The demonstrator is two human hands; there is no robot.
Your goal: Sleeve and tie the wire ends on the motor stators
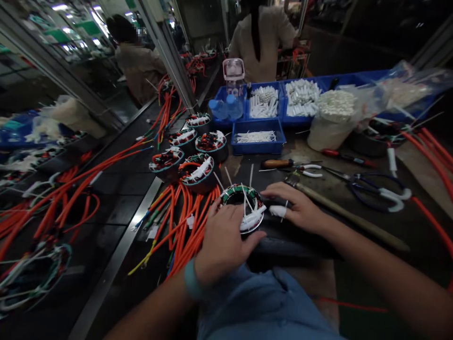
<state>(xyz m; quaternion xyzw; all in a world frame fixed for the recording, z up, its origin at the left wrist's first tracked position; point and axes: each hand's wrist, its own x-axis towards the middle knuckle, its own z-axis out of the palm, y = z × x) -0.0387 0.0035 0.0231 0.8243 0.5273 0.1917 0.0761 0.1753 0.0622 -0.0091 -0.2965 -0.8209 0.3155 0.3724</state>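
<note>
we brace stator on tabletop by our lap | left hand grip clamps its rim, steadying | right hand covers white sleeve, grip cannot tell | orange leads trail left

dim workshop, dark workbench, slanted metal post, bright ceiling lights upper left, blue bins at back.

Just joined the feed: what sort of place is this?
Probably a motor-winding factory bench: a wound stator under the left hand, more stators trailing orange leads, blue bins of white sleeves.
</note>
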